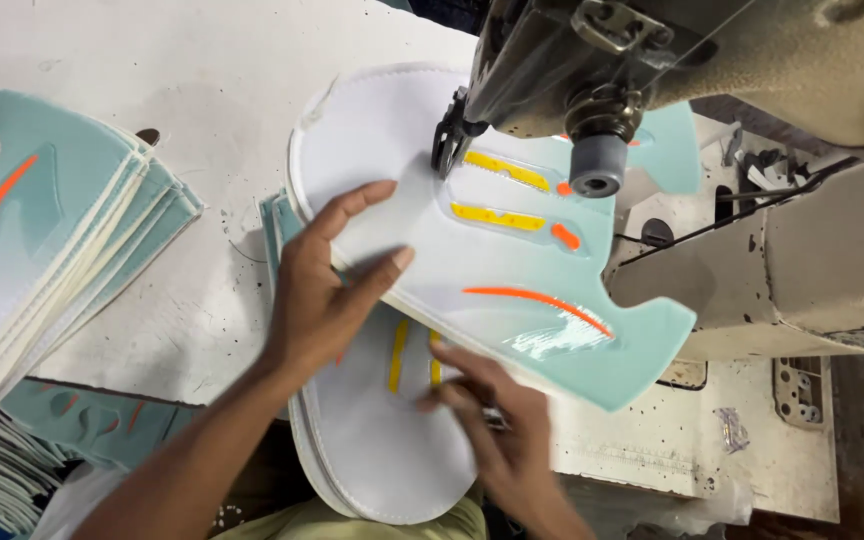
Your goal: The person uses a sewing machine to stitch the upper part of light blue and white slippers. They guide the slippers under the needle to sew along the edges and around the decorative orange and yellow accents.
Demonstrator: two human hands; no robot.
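I see the shoe panel (512, 290), white and pale green with yellow and orange marks, lying under the sewing machine (652, 90), at its presser foot (449, 140). My left hand (327, 290) lies flat on the panel just in front of the machine, fingers (362, 200) spread. My right hand (497, 420) sits nearer me, fingers pinching the panel's near edge. More panels lie below it. A stack of panels (42, 250) sits well left of the machine on the bench (202, 80).

Bright even light, soft shadows, slight motion blur, mild glare
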